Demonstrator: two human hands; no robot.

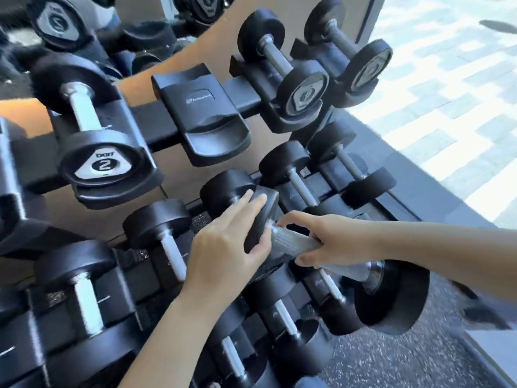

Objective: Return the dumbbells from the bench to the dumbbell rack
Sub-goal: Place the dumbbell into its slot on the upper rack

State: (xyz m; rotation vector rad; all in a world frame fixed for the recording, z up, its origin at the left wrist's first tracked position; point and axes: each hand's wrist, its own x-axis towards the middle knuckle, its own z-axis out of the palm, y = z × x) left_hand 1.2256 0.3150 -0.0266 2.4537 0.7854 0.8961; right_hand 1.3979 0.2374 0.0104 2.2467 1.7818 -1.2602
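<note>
I hold a black dumbbell (pixel 391 298) with a knurled metal handle over the middle tier of the dumbbell rack (pixel 156 121). My right hand (pixel 327 239) is wrapped around the handle. My left hand (pixel 229 242) grips the dumbbell's far black head, fingers lying over its top. That head is near another racked dumbbell (pixel 226 189). The dumbbell lies roughly level, its near head sticking out to the right of the rack. An empty black cradle (pixel 207 116) sits on the upper tier. The bench is not in view.
Several black dumbbells fill the rack's tiers, including one marked 2 (pixel 100 163) at upper left and two (pixel 299 88) at upper right. A dark speckled rubber floor (pixel 391 359) lies lower right. Pale paving (pixel 447 79) shows beyond the rack at right.
</note>
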